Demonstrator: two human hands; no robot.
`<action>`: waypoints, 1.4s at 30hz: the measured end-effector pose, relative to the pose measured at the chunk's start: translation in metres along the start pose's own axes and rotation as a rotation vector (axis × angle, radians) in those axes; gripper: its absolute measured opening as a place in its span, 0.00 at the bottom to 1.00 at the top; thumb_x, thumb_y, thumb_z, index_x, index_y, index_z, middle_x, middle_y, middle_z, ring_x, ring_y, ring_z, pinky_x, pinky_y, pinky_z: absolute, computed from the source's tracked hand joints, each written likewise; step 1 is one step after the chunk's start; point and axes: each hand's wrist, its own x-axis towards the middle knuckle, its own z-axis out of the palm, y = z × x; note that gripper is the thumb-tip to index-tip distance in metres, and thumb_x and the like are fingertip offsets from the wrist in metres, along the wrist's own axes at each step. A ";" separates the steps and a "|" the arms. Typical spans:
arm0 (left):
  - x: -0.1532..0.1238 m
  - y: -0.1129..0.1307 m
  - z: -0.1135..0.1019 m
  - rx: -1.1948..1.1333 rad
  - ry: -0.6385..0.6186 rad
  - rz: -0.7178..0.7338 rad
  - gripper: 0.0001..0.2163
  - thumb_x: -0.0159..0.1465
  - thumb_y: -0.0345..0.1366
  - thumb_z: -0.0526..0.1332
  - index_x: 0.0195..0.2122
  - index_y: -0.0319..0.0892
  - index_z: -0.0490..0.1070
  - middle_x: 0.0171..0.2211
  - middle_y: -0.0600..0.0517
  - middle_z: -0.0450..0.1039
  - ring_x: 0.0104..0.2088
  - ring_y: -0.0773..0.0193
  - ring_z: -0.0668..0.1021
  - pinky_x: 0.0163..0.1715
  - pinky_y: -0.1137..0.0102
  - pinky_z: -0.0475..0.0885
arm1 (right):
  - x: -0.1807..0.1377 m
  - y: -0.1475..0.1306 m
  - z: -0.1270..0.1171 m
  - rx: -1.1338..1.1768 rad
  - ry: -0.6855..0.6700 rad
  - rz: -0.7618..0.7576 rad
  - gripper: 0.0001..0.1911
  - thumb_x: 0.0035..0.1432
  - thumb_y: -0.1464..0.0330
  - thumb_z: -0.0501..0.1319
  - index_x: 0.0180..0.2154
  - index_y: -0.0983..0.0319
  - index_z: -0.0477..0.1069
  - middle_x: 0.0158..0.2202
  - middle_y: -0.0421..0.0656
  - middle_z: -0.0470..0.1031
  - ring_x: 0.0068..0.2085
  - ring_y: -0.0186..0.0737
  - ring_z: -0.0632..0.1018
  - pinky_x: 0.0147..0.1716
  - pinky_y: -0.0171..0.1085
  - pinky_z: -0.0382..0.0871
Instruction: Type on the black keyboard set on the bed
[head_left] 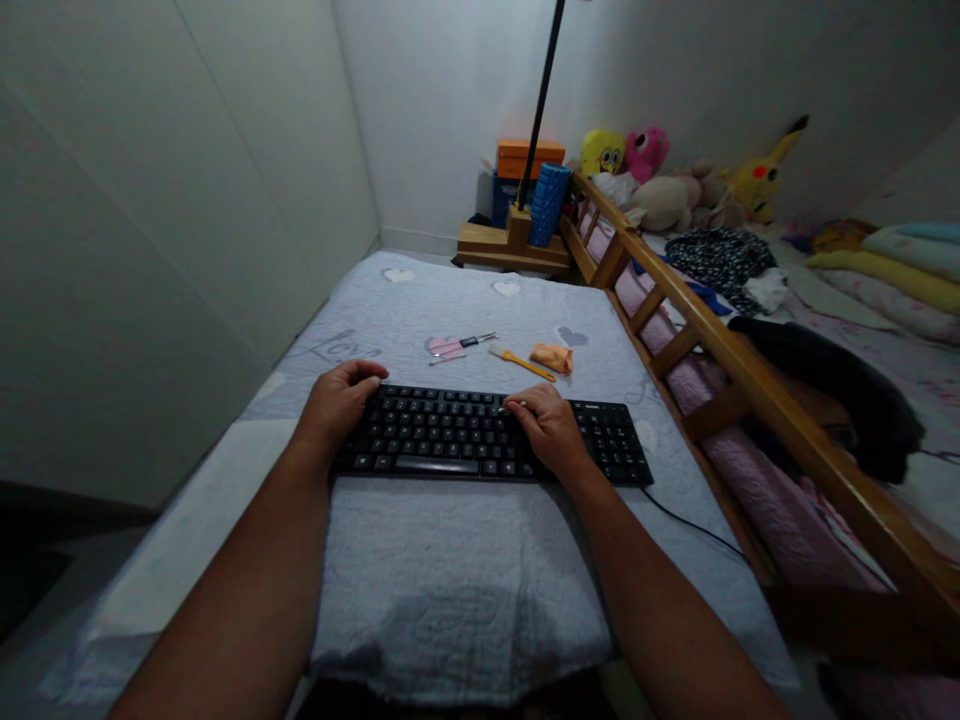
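1. The black keyboard [450, 435] lies crosswise on a quilted mattress [420, 300], its near edge on a white towel [450, 570]. Its cable [690, 525] trails off to the right.
2. The left hand [341, 398] sits on the keyboard's far left corner, with its fingers curled over the back edge.
3. The right hand [551, 430] rests on the keys right of centre, closed around a thin tool [511, 405]. The tool's pale tip points left, just above the top key rows.
4. Beyond the keyboard, apart from both hands, lie a pink tool [448, 347], a yellow-handled tool [523, 364] and an orange cloth [551, 357].
5. A wooden bed rail [720, 330] runs along the right.
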 end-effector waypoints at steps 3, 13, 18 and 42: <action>0.001 -0.001 0.000 -0.014 -0.012 -0.004 0.13 0.49 0.40 0.59 0.34 0.42 0.74 0.30 0.52 0.74 0.31 0.62 0.73 0.34 0.69 0.67 | 0.001 0.000 0.000 -0.007 0.003 -0.002 0.09 0.61 0.68 0.56 0.33 0.59 0.76 0.33 0.43 0.78 0.38 0.42 0.73 0.43 0.42 0.65; 0.000 0.000 0.000 -0.006 -0.019 0.007 0.13 0.50 0.40 0.59 0.34 0.41 0.73 0.30 0.52 0.73 0.32 0.61 0.73 0.35 0.68 0.66 | 0.002 0.005 0.002 0.001 0.021 0.026 0.09 0.61 0.68 0.56 0.33 0.59 0.76 0.34 0.44 0.78 0.39 0.42 0.74 0.44 0.42 0.65; 0.000 -0.002 0.001 -0.017 -0.020 0.015 0.13 0.49 0.40 0.59 0.34 0.41 0.73 0.30 0.51 0.73 0.32 0.61 0.73 0.35 0.68 0.67 | 0.001 0.007 -0.002 -0.007 0.048 0.054 0.09 0.60 0.68 0.57 0.32 0.60 0.75 0.34 0.44 0.78 0.39 0.42 0.74 0.44 0.42 0.64; 0.002 -0.002 0.001 -0.032 -0.012 -0.006 0.13 0.49 0.40 0.59 0.33 0.42 0.74 0.29 0.52 0.73 0.31 0.62 0.73 0.34 0.68 0.67 | 0.002 0.004 0.000 0.004 -0.001 0.040 0.09 0.60 0.69 0.57 0.33 0.60 0.76 0.33 0.44 0.77 0.39 0.42 0.73 0.42 0.41 0.65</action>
